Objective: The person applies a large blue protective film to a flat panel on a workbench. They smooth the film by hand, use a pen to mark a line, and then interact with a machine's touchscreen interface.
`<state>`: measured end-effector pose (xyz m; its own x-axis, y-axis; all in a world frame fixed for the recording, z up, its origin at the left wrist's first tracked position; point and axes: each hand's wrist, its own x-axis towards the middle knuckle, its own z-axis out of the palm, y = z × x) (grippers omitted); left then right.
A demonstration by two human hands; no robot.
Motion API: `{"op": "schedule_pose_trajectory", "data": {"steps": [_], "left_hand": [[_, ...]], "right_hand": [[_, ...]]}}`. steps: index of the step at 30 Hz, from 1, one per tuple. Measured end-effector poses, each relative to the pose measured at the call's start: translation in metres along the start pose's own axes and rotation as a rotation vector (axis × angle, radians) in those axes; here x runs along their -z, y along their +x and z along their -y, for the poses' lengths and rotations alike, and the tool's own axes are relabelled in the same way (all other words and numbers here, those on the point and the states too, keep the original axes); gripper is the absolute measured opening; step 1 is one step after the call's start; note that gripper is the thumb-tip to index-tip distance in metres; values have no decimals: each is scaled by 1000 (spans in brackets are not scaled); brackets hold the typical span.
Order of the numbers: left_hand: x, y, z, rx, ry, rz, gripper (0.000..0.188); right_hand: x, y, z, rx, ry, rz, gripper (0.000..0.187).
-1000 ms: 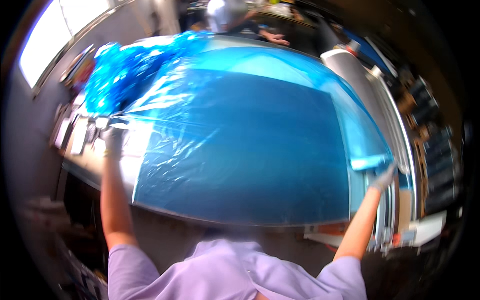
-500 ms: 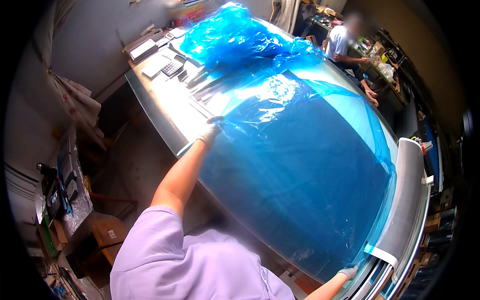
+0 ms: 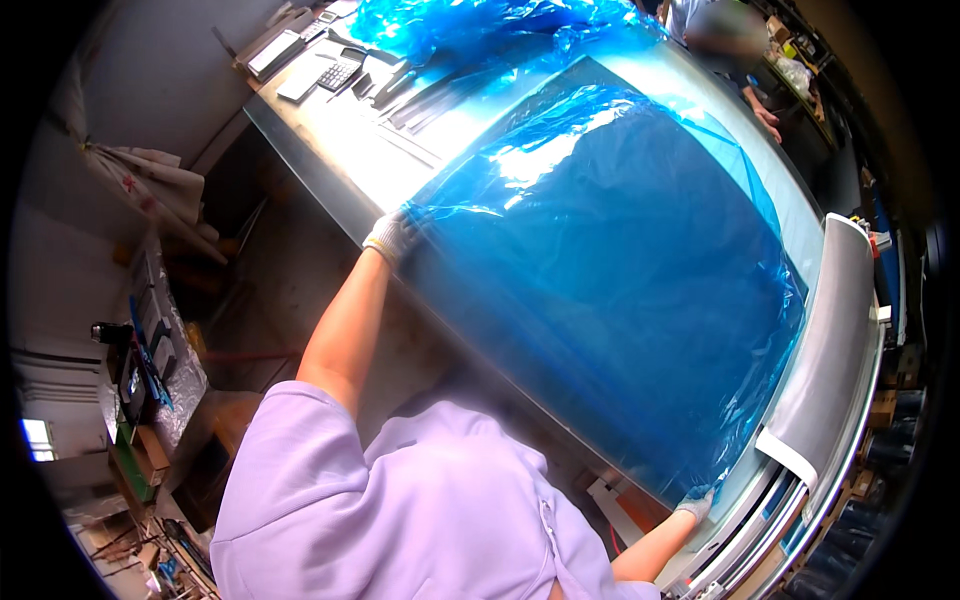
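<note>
- My left hand (image 3: 392, 234), in a white work glove, is closed on the near left corner of the blue plastic film (image 3: 620, 290); the fingers curl over the film's edge right at the table (image 3: 330, 165) rim
- My right hand (image 3: 697, 503), gloved too, sits at the film's lower right corner, near the grey roller (image 3: 835, 370); it looks pinched on the film's edge, but I cannot tell how tightly, it shows too small here
- The film lies spread flat across a large panel on the table, stretched between my two hands; it is wrinkled near my left hand and smoother towards the right
- At the far end, a crumpled heap of blue film (image 3: 470, 25) is bunched up on the table
- Beside that heap, on the bare metal, lie a calculator (image 3: 342, 72) and some flat dark strips (image 3: 440, 95)
- Another person (image 3: 725, 35) stands at the far side of the table, one hand resting near its edge
</note>
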<state>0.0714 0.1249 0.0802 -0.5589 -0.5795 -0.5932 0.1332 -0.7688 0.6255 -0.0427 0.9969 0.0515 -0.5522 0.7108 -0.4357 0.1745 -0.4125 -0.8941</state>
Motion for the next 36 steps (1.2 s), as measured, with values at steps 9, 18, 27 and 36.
{"op": "schedule_pose_trajectory", "data": {"steps": [9,18,27,36], "left_hand": [[26,-21,-16,18,-21,-53,41],[47,-31,-47,94,865,-158,45],[-36,-28,-79,-328,987,141,21],[53,9,-66,-575,1333,-29,18]], "right_hand": [[30,-5,-5,-60,64,-6,14],[52,5,-3,-54,-34,-36,25],[63,23,13,-110,-209,160,3],[59,4,-1,23,-342,47,13]]}}
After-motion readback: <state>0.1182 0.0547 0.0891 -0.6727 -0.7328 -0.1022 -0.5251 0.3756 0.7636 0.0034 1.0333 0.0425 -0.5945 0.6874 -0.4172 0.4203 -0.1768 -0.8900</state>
